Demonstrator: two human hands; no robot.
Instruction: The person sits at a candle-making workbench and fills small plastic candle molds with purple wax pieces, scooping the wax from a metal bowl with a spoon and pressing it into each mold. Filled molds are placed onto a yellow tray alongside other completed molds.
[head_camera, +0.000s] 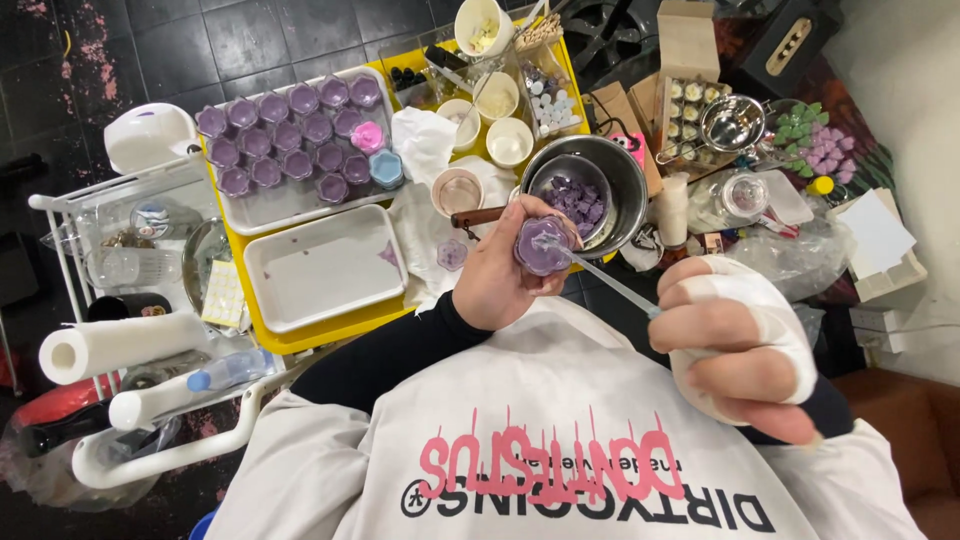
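With the left hand (500, 275) grasping the purple-filled cup (543, 245) level, the taped right hand (735, 335), clenched on the clear pipette (610, 282), should keep its tip centred and squeeze gently.

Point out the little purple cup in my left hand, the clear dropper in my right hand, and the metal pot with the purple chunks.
purple cup (541, 246): head view, on its purple filling.
clear dropper (612, 284): head view, mid-stem.
metal pot (628, 178): head view, on its inner right wall.
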